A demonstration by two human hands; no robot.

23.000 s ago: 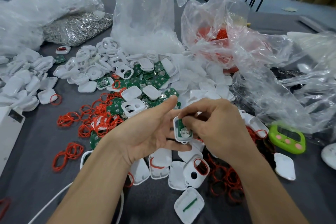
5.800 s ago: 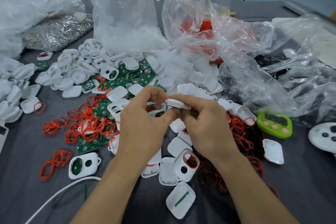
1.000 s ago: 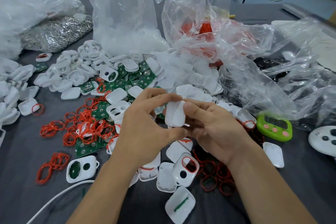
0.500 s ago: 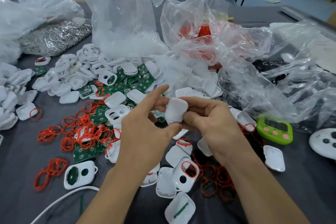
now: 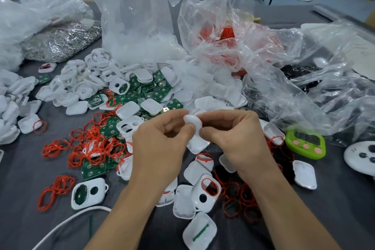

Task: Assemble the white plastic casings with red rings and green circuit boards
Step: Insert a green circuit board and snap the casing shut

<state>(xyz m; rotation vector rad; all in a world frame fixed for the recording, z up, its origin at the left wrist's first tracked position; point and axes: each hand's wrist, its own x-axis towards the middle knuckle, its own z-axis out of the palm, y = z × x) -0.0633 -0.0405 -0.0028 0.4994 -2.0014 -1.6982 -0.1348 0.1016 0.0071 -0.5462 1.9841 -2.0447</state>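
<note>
Both my hands meet over the middle of the grey table and pinch one white plastic casing [image 5: 192,122] between thumbs and fingertips. My left hand [image 5: 162,144] holds its left side, my right hand [image 5: 233,138] its right side. The casing's smooth back faces me; its inside is hidden. Loose red rings [image 5: 91,146] lie in a heap to the left. Green circuit boards [image 5: 152,91] are scattered among white casing halves [image 5: 129,109] behind my hands. A casing front with a red ring in its opening [image 5: 208,191] lies below my hands.
Large clear plastic bags [image 5: 138,16] stand at the back, one holding red rings [image 5: 225,36]. A bag of silver metal parts [image 5: 60,40] lies back left. A green timer [image 5: 306,144] and a white round device [image 5: 363,158] sit at the right. A white cable [image 5: 67,223] runs bottom left.
The casing has turned in my fingers from nearly face-on to more edge-on, and both hands have closed in round it at the same spot above the table.
</note>
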